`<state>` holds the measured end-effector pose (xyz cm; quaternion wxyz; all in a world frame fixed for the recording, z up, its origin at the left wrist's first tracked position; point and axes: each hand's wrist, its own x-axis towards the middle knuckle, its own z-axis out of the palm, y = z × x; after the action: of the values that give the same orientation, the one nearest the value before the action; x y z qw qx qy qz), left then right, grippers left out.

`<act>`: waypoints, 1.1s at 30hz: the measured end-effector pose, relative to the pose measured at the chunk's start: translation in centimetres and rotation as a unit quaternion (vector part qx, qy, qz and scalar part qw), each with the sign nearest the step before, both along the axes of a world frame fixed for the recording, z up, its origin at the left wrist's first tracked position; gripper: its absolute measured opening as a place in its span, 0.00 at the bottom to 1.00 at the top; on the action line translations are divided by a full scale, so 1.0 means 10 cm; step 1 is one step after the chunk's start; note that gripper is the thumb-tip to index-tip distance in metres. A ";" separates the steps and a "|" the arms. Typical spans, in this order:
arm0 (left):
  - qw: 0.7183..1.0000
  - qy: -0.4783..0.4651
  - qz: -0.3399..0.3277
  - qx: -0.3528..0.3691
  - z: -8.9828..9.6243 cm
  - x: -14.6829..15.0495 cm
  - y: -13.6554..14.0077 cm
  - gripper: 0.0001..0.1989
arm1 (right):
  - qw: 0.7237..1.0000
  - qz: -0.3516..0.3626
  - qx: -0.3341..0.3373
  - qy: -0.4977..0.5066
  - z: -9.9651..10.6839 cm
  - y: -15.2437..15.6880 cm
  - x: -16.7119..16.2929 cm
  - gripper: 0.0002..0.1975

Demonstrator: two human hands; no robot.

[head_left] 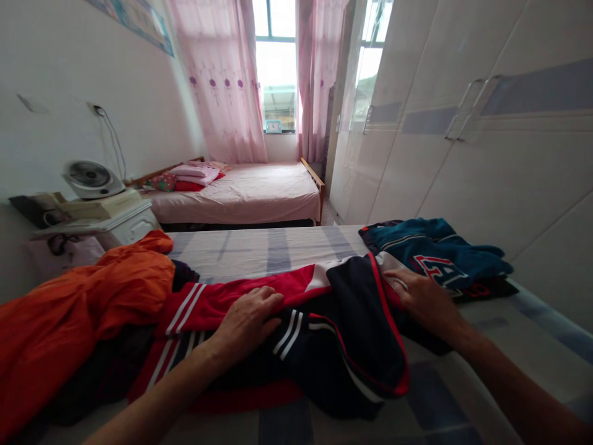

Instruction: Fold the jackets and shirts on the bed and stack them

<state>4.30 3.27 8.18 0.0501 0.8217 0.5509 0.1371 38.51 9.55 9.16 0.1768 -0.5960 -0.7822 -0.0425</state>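
A jacket in navy, red and white lies spread on the near bed, over a sheet with blue-grey squares and stripes. Two white stripes cross its red sleeve, and a red-edged navy flap spreads over its right end.

The left hand rests palm down on the jacket's middle, thumb and fingers a little apart. The right hand, a ring on one finger, is at the jacket's right end, fingers bent over the white and red cloth there — the thumb is hidden, so I cannot tell whether it is clamped on the fabric.

Left of the jacket, touching its end, an orange garment is heaped over dark cloth. Right of the jacket and a little beyond it lies a teal garment bearing a red-and-white letter A, with black cloth showing beneath.

Beyond the jacket and to its left, a fan sits on a box atop a white cabinet. Straight beyond the jacket stand a bed with a pink sheet and, farther off, pink curtains — a small clock between them. White wardrobe doors rise to the jacket's right.
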 end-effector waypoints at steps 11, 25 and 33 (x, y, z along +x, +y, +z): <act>0.979 0.114 0.153 0.075 0.10 -0.03 0.41 0.13 | 0.961 0.263 -0.030 -0.082 0.05 0.33 -0.99 0.18; 0.960 0.158 0.202 0.111 0.27 -0.43 0.44 0.14 | 0.969 0.112 0.142 -0.167 0.01 0.60 -1.20 0.10; 0.968 0.197 0.133 0.081 -0.03 -0.65 -0.03 0.20 | 0.966 0.174 0.086 -0.171 -0.23 0.39 -1.04 0.10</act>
<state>-2.22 2.99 7.84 -0.1444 0.7535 0.6410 0.0224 28.06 13.46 6.90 0.0957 -0.4167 -0.8860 -0.1793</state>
